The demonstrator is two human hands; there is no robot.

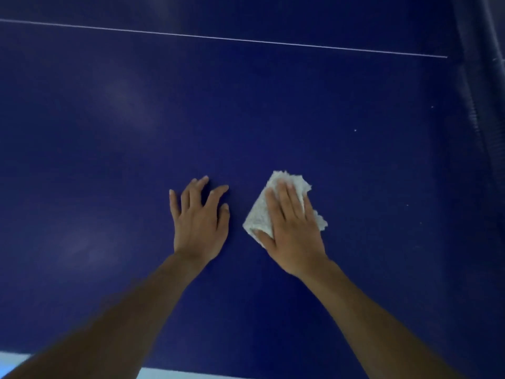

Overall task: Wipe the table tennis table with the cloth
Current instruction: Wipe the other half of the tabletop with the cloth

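The dark blue table tennis table [273, 110] fills the view. A white fluffy folded cloth [261, 212] lies flat on it, right of centre. My right hand [293, 228] presses down on the cloth with straight fingers, covering most of it. My left hand [199, 217] rests flat on the bare table surface just left of the cloth, fingers spread, holding nothing.
A thin white line [224, 38] crosses the table far ahead. The net [483, 86] runs along the right side. The table's white near edge [169, 373] shows at the bottom. Small white specks [355, 130] dot the surface to the right.
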